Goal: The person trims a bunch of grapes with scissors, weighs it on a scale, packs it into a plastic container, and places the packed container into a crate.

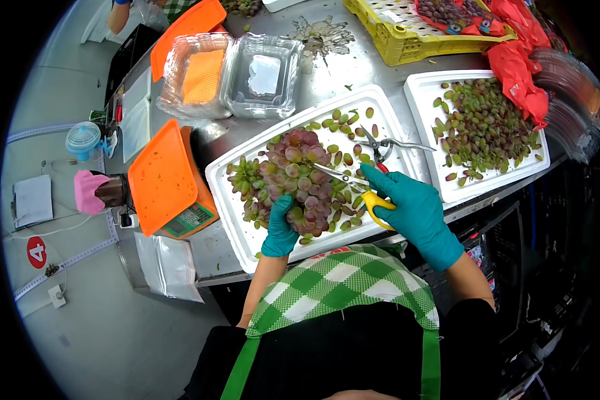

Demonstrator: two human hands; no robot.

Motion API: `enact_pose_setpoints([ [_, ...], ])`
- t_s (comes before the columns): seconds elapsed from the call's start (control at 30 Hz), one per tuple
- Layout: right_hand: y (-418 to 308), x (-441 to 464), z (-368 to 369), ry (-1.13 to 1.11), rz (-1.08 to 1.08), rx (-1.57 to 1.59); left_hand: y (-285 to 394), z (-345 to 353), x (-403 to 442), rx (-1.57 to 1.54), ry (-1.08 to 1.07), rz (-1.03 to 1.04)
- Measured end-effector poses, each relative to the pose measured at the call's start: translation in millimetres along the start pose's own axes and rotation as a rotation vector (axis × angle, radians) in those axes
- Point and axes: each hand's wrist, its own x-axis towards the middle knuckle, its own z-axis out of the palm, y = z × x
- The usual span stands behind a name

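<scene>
left hand partly hidden by grape bunch; scale display unreadable (too small); yellow crate cropped above.

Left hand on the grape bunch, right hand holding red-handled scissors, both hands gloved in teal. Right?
One miss: the scissors in the right hand have yellow handles, not red, as the head view shows. The left hand is on the grape bunch, and both hands are gloved in teal.

Grape bunch over a tray, scale to the left, second tray right, crate behind
</scene>
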Motion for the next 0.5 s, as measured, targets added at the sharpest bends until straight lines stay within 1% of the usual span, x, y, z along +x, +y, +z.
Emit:
enact_pose_setpoints([
  [0.1,-1.7,0.3,-1.2,-0.001,-0.002,-0.045,-0.3,-1.3,-1.2,0.024,0.015,0.001],
  [0.2,0.1,1.0,-1.3,-0.047,-0.026,-0.062,-0.2,-1.3,-1.4,0.047,0.033,0.0],
  [0.4,3.4,3.1,3.5,0.05,-0.043,-0.103,-2.0,-4.9,-0.6,0.085,0.096,-0.011],
  [0.5,4.6,6.3,-3.0,0.014,-0.085,-0.166,0.1,-2.0,-2.5,0.121,0.156,-0.033],
])
